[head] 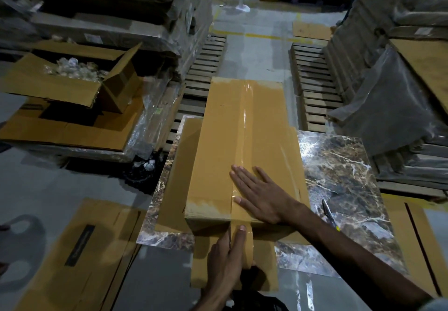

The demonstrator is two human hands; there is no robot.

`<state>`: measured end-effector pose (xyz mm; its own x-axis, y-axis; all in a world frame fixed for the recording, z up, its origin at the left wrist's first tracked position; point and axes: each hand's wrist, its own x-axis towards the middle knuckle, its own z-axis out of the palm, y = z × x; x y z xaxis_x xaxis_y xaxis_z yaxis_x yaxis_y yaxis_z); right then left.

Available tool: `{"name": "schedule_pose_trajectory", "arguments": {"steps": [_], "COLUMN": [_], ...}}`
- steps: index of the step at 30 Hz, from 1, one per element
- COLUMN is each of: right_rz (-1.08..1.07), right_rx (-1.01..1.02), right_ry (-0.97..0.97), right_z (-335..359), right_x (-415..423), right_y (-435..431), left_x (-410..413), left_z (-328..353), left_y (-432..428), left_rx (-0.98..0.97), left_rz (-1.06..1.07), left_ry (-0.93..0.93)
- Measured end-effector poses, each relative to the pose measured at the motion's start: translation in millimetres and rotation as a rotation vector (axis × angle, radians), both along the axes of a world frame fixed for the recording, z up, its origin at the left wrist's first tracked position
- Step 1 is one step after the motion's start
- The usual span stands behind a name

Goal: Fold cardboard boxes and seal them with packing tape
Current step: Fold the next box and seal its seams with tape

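Note:
A long closed cardboard box (223,141) lies lengthwise on a marble-patterned table (344,170). A strip of clear packing tape (244,126) runs along its top seam and down over the near end. My right hand (261,194) lies flat with straight fingers on the taped seam near the box's near end. My left hand (228,259) grips the tape roll (244,245) below the box's near edge, with a finger stretched up along the tape on the end face. The roll is mostly hidden by that hand.
Scissors (329,213) lie on the table right of my right arm. Flat cardboard (80,250) lies on the floor at left. An open box (72,78) with clear items sits on a stack at upper left. Wooden pallets (312,82) and wrapped stacks (400,92) flank the aisle.

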<state>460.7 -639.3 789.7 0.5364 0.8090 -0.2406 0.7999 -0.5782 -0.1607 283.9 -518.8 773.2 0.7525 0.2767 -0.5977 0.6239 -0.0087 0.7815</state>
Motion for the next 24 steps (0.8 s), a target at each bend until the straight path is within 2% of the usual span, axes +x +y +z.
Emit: {"name": "schedule_pose_trajectory", "arguments": {"steps": [9,17,24], "right_rz": [0.081,0.135,0.136], "right_rx": [0.079,0.176,0.137], "right_ry": [0.081,0.182,0.119], "right_z": [12,18,10], "right_x": [-54,-66,-66], "right_y": [-27,-37,-36], "left_x": [-3,-4,-7], "left_z": [4,-6,5], "left_y": [-1,2,2], "left_rx": [-0.016,-0.055,-0.079], "left_rz": [0.009,-0.002,0.057], "left_ry": [-0.154,-0.193,-0.202]}}
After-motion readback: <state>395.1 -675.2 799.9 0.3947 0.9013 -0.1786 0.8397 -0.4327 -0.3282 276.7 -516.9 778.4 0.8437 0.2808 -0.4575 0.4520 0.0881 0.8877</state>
